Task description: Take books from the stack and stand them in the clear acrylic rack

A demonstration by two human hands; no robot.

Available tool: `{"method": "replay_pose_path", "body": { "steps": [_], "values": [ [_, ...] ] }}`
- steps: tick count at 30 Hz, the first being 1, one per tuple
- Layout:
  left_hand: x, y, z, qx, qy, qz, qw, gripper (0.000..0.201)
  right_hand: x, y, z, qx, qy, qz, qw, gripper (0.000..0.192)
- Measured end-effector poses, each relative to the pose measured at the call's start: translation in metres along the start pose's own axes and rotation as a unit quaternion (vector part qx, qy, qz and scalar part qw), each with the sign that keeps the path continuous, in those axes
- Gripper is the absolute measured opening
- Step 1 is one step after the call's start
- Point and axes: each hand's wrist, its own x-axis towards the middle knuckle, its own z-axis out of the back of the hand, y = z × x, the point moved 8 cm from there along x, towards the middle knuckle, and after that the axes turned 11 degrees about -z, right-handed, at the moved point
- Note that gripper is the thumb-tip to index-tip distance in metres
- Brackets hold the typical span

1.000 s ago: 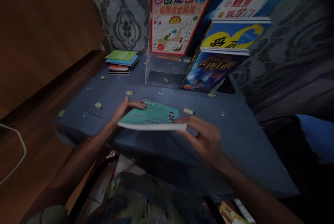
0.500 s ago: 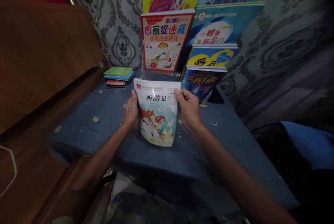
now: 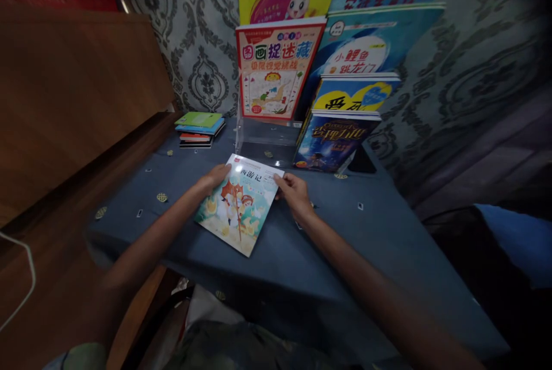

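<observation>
Table (image 3: 379, 243) has a dark blue cloth with little gold dots on it. A picture book (image 3: 237, 206) lies face up near the front, a small stack of books (image 3: 199, 127) sits at the back left, and a clear stand (image 3: 263, 143) at the back holds upright books (image 3: 336, 140).

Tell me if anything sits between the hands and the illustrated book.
Nothing visible does. The left hand and the right hand already grip the illustrated book at its top corners, above the blue tablecloth.
</observation>
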Motion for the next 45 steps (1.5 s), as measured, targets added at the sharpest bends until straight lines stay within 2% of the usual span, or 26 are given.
{"method": "replay_pose_path", "body": {
  "steps": [2, 5, 7, 9, 10, 11, 17, 28, 40, 45],
  "values": [
    [-0.005, -0.004, 0.002, 0.083, -0.018, -0.031, 0.996, 0.022, 0.007, -0.009, 0.006, -0.022, -0.012, 0.004, 1.000, 0.046],
    [-0.018, -0.013, 0.002, 0.202, -0.031, -0.083, 0.975, 0.032, 0.017, -0.022, 0.014, -0.042, -0.016, 0.004, 0.999, 0.043],
    [-0.024, -0.023, -0.004, 0.347, -0.020, -0.147, 0.926, 0.032, 0.022, -0.028, 0.017, -0.051, -0.012, 0.002, 0.999, 0.037],
    [-0.028, -0.026, -0.016, 0.481, 0.012, -0.211, 0.851, 0.033, 0.026, -0.033, 0.019, -0.056, -0.011, 0.003, 0.998, 0.033],
    [-0.027, -0.025, -0.022, 0.516, 0.030, -0.233, 0.824, 0.034, 0.027, -0.035, 0.021, -0.059, -0.013, 0.006, 0.998, 0.031],
    [-0.026, -0.022, -0.025, 0.525, 0.043, -0.246, 0.814, 0.036, 0.028, -0.036, 0.022, -0.062, -0.017, 0.010, 0.998, 0.030],
    [-0.017, -0.008, -0.028, 0.489, 0.028, -0.279, 0.826, 0.044, 0.026, -0.034, 0.031, -0.102, -0.049, 0.046, 0.993, 0.023],
    [-0.011, -0.006, -0.032, 0.442, 0.062, -0.335, 0.830, 0.043, 0.015, -0.016, 0.028, -0.207, -0.075, 0.100, 0.970, 0.024],
    [-0.024, -0.025, -0.080, 0.425, 0.130, -0.399, 0.802, 0.038, 0.017, -0.015, 0.034, -0.213, -0.082, 0.114, 0.967, 0.029],
    [-0.028, -0.027, -0.104, 0.422, 0.170, -0.398, 0.797, 0.040, 0.018, -0.016, 0.034, -0.205, -0.069, 0.107, 0.970, 0.030]
  ]
}}
